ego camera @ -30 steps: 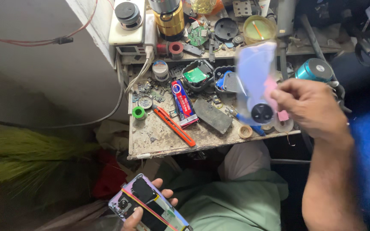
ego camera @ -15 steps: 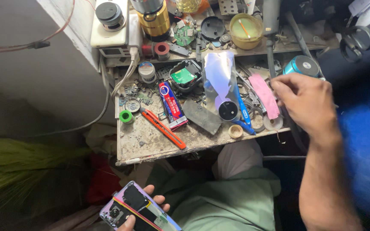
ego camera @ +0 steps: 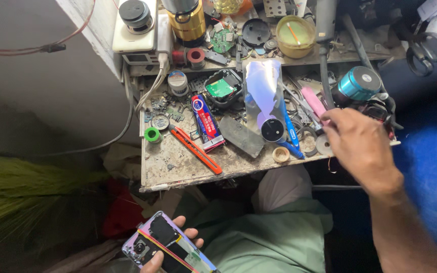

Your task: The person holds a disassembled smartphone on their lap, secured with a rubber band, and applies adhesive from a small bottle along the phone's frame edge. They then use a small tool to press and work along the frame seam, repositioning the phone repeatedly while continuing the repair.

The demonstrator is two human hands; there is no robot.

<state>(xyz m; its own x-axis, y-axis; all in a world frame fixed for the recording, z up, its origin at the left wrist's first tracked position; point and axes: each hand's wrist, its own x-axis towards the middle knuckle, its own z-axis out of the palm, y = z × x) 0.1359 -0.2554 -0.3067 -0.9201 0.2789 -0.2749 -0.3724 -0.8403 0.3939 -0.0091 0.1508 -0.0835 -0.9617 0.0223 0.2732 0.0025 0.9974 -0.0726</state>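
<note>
Head view showed the right hand [ego camera: 361,146] had released the translucent phone back cover [ego camera: 265,96] onto the bench [ego camera: 178,167], centre frame; left hand [ego camera: 170,250] gripped the opened phone [ego camera: 165,246], lower left.

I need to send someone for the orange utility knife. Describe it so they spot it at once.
Start at the cluttered small workbench above the person's knees. On its bare front-left part, beside the red-and-blue glue tube, lies the orange utility knife, slanting toward the front edge. It is the only long, thin orange thing there; the small green ring sits at its upper end.

Glossy phone back [ego camera: 170,247], grimy matt bench [ego camera: 188,162]
</note>
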